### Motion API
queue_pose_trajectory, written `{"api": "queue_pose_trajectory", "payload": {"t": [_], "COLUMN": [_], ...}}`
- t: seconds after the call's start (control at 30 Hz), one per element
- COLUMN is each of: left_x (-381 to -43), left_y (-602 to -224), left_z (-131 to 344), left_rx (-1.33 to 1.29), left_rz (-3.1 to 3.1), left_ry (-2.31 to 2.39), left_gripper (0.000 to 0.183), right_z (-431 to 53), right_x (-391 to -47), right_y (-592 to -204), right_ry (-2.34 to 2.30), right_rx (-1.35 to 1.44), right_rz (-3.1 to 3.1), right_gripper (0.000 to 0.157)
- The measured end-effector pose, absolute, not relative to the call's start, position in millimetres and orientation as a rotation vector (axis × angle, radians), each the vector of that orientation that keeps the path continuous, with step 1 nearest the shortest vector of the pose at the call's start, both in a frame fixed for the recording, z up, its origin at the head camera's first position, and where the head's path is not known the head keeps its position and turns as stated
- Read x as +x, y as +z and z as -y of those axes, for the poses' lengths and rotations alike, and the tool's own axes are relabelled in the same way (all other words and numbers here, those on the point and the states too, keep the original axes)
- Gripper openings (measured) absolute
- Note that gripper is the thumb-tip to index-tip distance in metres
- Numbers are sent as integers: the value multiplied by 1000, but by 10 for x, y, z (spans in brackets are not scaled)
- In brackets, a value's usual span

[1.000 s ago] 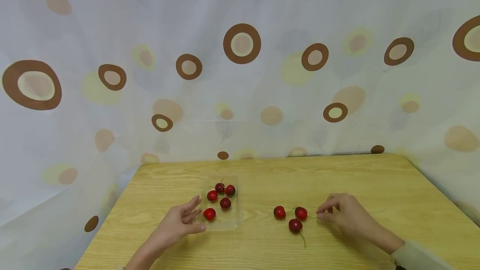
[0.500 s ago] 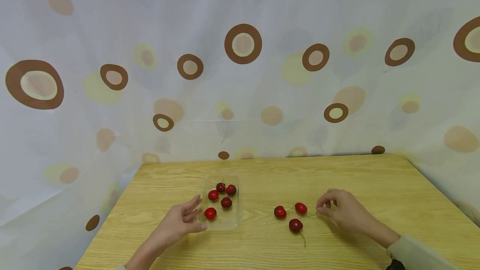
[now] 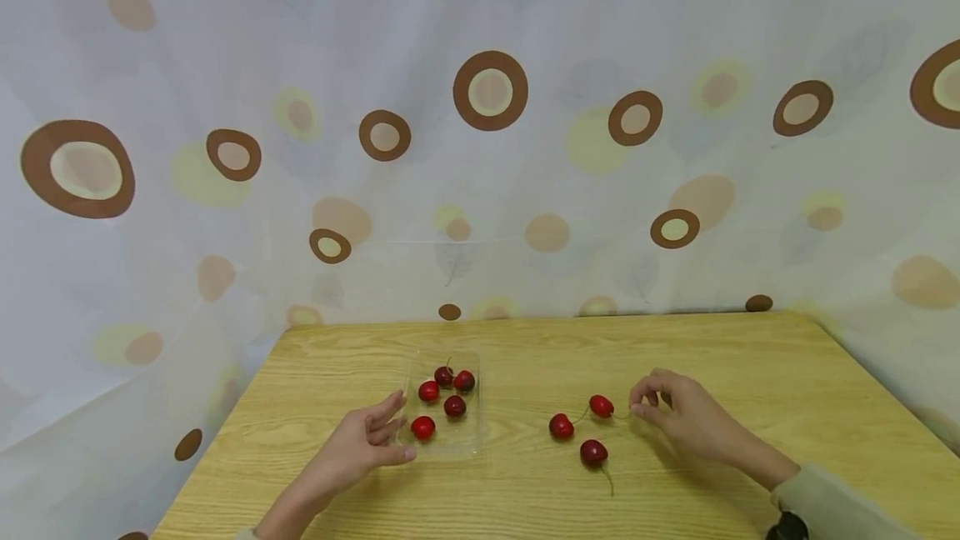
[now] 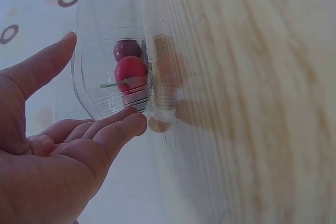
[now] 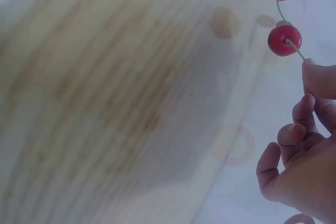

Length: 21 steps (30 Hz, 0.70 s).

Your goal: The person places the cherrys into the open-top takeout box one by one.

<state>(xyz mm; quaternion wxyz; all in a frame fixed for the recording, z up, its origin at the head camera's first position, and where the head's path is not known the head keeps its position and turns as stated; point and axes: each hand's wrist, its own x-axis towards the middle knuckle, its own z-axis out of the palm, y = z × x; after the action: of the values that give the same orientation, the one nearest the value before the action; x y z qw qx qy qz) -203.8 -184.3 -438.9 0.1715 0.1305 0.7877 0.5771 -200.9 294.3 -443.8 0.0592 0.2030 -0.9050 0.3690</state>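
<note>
My right hand [image 3: 682, 415] pinches the end of a thin green stem between thumb and forefinger. At the other end is a red cherry [image 3: 601, 406], raised off the table in the right wrist view. A second red cherry [image 3: 561, 426], with its stem reaching toward the first, and a dark cherry [image 3: 593, 452] with a long stem are on the table beside it. My left hand [image 3: 358, 444], fingers spread and relaxed, is at the left side of a clear plastic box [image 3: 477, 423], fingertips right at its wall. Inside lie several red and dark cherries [image 3: 454, 406].
The wooden table [image 3: 525, 498] backs onto a hanging cloth [image 3: 525, 182] with brown and yellow ovals, which also runs along the left and right sides. Bare tabletop lies between the box and the loose cherries.
My right hand has moved slightly up and away, drawing the pinched cherry off from the dark one and turning it. The left hand and the box have stayed in place.
</note>
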Motion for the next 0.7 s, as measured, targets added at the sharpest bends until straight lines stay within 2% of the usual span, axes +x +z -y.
{"api": "queue_pose_trajectory", "payload": {"t": [0.7], "left_x": [-2052], "left_y": [-4413], "left_z": [1859], "left_rx": [361], "left_rz": [-2229], "left_ry": [1641], "left_gripper": [93], "right_z": [-2622], "right_x": [-2331], "right_y": [-4150], "right_ry": [1242], "right_rx": [712], "right_rz": [2641], "right_gripper": [6]}}
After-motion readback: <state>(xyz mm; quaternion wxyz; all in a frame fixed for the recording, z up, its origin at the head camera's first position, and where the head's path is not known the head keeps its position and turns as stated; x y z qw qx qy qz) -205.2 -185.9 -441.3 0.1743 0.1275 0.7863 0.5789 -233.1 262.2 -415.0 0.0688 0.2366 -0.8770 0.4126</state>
